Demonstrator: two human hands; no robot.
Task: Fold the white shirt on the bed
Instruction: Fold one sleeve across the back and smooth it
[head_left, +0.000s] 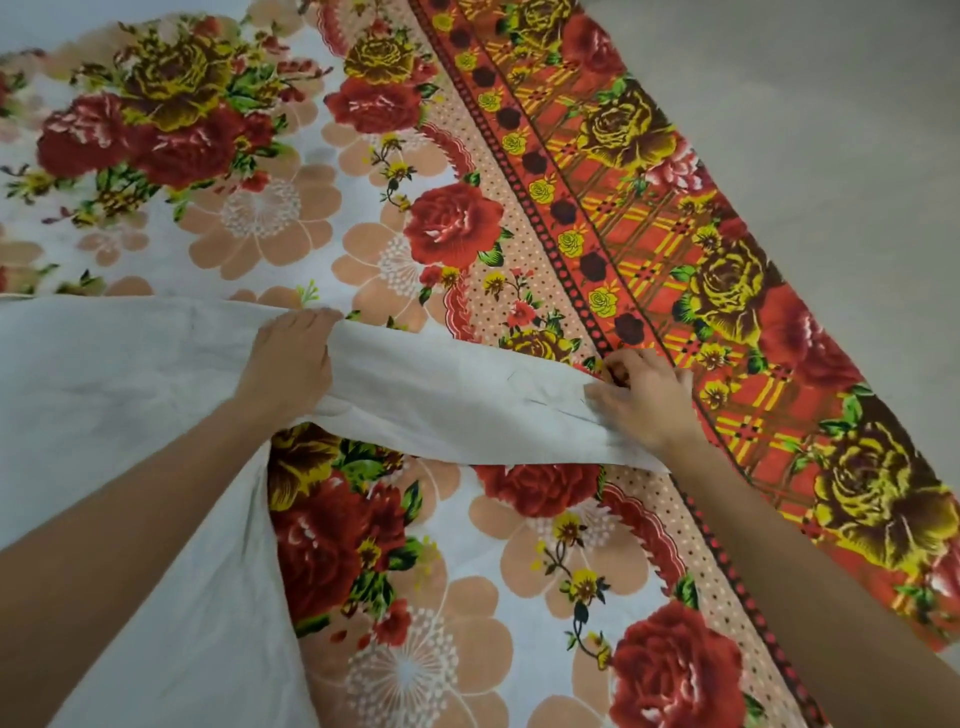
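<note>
While our left hand (291, 364) pins the white shirt (104, 395) at mid-left on the bed (467, 545), our right hand (644, 400) pinches its sleeve (467, 405), stretched rightward across center frame.

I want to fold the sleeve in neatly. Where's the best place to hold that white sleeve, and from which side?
Probably at its cuff end, from the bed's patterned-border side, where the right hand pinches it now. The sleeve stretches as a long flat band from the white shirt, so holding the end keeps it taut while the left hand pins the shoulder.
</note>
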